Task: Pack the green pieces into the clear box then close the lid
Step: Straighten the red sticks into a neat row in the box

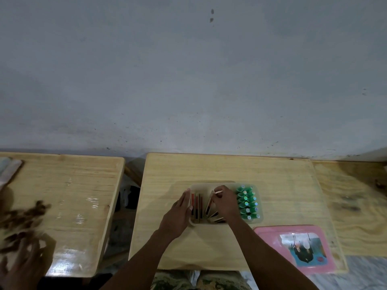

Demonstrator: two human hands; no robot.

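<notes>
A clear box (259, 221) sits in the middle of the wooden table (230, 168). Several green pieces (248, 203) stand in rows in its right part. Flat wooden tiles with red and dark faces (196, 207) stand on edge in its left part; some lean or lie tilted near the middle (215, 216). My left hand (181, 210) lies flat with straight fingers against the box's left side and the upright tiles. My right hand (224, 203) is inside the box and pinches a light-coloured tile (218, 192) at its top edge. The pink lid (295, 248) lies on the table to the right.
Another person's blurred hand (23, 262) and some brown bits (25, 214) are over a second wooden table (79, 185) on the left. A third wooden surface (354, 206) adjoins on the right. A grey wall stands behind the tables.
</notes>
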